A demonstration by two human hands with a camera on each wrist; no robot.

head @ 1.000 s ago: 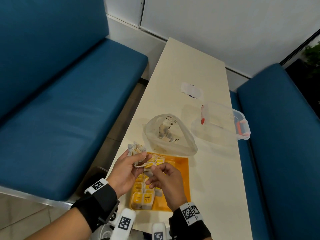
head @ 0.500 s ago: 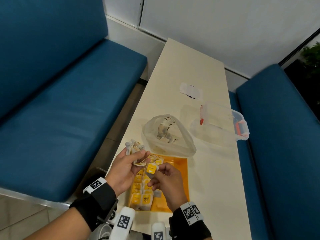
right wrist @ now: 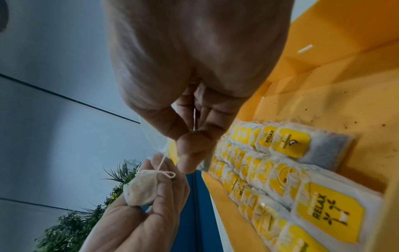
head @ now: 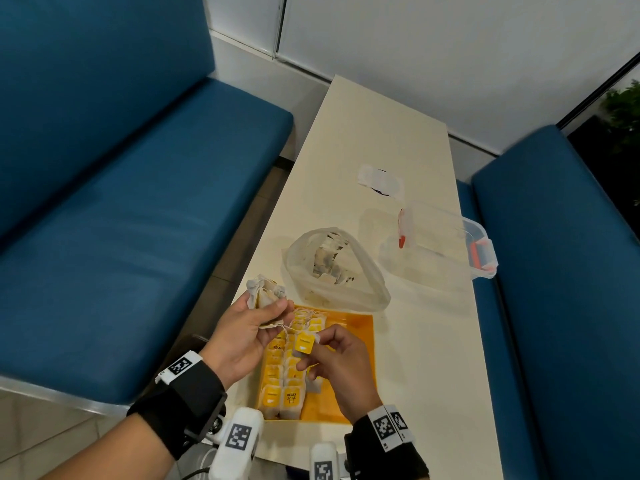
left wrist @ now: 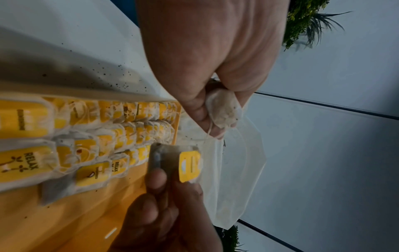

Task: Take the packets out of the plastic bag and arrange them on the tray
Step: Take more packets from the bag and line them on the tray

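Note:
My left hand [head: 267,311] grips a bunch of white tea-bag packets [head: 265,295] above the tray's far left corner; one packet [left wrist: 224,110] shows between its fingers. My right hand [head: 317,342] pinches a single packet by its yellow tag [head: 304,342], also seen as the tagged packet [left wrist: 190,166]. A thin string [right wrist: 161,163] runs from it to the packet [right wrist: 140,187] in the left hand. The orange tray [head: 353,341] holds rows of yellow-tagged packets [head: 282,379] along its left side. Beyond the tray lies the clear plastic bag [head: 360,289], open, with more packets inside.
A clear lidded container [head: 446,237] with red clasps stands at the table's right edge. A white wrapper [head: 381,178] lies farther back on the cream table [head: 426,341]. Blue benches flank the table on both sides.
My right hand has drawn one yellow-tagged packet out of the bunch and pulled it to the right, stretching its string. The left hand has risen slightly with the bunch.

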